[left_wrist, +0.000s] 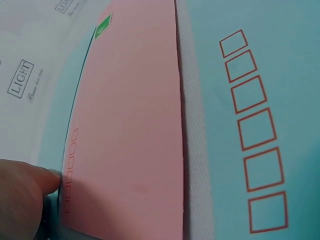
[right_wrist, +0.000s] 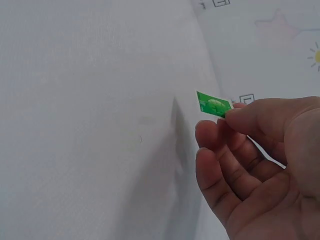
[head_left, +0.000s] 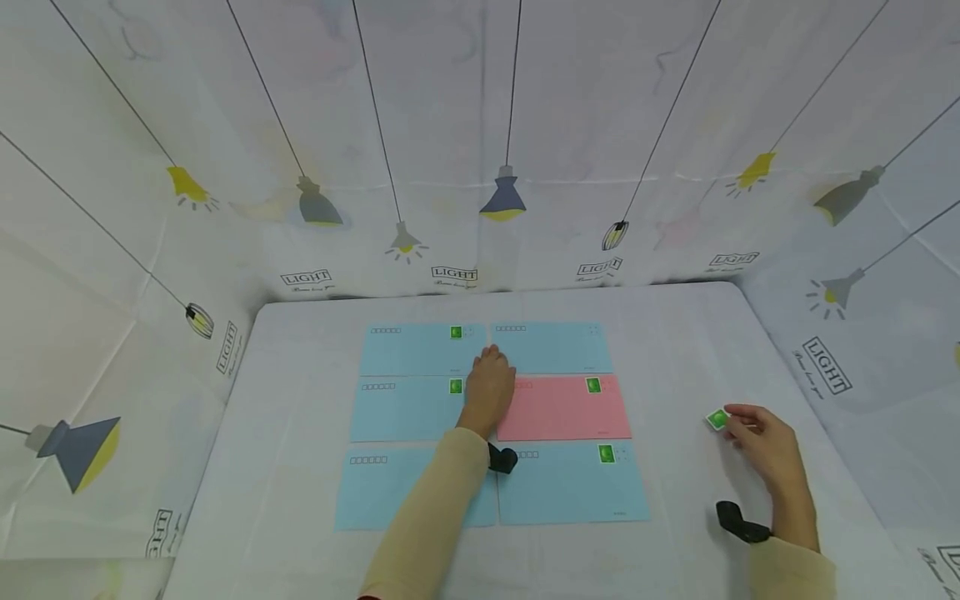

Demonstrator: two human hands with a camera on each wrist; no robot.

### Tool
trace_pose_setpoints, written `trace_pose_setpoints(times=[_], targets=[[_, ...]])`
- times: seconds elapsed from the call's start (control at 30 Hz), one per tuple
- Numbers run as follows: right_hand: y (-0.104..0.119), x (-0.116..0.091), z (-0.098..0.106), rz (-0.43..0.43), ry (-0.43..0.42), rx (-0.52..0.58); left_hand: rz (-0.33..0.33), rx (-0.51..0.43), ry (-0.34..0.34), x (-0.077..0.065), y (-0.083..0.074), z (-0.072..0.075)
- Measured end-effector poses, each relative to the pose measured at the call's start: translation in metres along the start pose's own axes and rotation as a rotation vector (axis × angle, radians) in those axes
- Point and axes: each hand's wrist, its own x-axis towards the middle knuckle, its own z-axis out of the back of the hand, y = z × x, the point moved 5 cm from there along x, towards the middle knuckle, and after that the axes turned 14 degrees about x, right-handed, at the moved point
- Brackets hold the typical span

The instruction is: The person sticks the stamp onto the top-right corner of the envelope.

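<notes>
My right hand (head_left: 765, 446) pinches a small green stamp (head_left: 717, 419) with a white border between thumb and index finger, above the right of the table. The right wrist view shows this stamp (right_wrist: 212, 104) at the fingertips. My left hand (head_left: 489, 387) rests where several envelopes meet, its fingertips at the left edge of the upper right blue envelope (head_left: 551, 350). Below that lies a pink envelope (head_left: 562, 410) with a green stamp (head_left: 594, 385). In the left wrist view, the left thumb (left_wrist: 30, 192) is beside the pink envelope's (left_wrist: 132, 125) row of boxes.
Blue envelopes lie at upper left (head_left: 408, 354), middle left (head_left: 405, 417), lower left (head_left: 378, 496) and lower right (head_left: 570, 487). Green stamps show on several. My left forearm (head_left: 431, 517) covers part of the left column. A white cloth printed with lamps (head_left: 504, 196) surrounds the table.
</notes>
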Motion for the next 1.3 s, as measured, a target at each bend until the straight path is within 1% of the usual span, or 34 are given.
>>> trace_pose_setpoints(times=[0.13,0.3,0.53,0.6,0.73,0.83,1.0,1.07,1.17,1.3], targets=[[0.007,0.002,-0.006,0.014,0.04,0.019,-0.004,0.026,-0.003,0.001,0.0,-0.001],[0.014,0.004,-0.013,0.02,0.067,0.036,0.003,0.007,0.008,0.003,0.0,-0.003],[0.025,0.01,-0.025,0.028,0.067,0.026,0.006,-0.006,0.017,0.004,0.001,-0.004],[0.029,0.014,-0.028,0.051,0.076,0.043,0.004,-0.012,0.022,0.005,0.001,-0.003],[0.041,0.024,-0.036,0.122,0.13,0.1,0.003,-0.024,0.028,0.005,0.002,-0.003],[0.053,0.031,-0.046,0.154,0.182,0.144,0.01,-0.038,0.02,0.005,0.002,-0.002],[0.074,0.045,-0.068,0.131,0.284,0.268,0.029,-0.097,0.017,0.005,0.004,-0.001],[0.082,0.051,-0.077,0.126,0.305,0.295,0.031,-0.11,0.024,0.004,0.005,-0.002],[0.096,0.062,-0.089,0.129,0.306,0.276,0.03,-0.114,0.033,0.004,0.005,-0.003],[0.11,0.077,-0.104,0.136,0.281,0.217,0.043,-0.138,0.027,0.004,0.005,-0.004]])
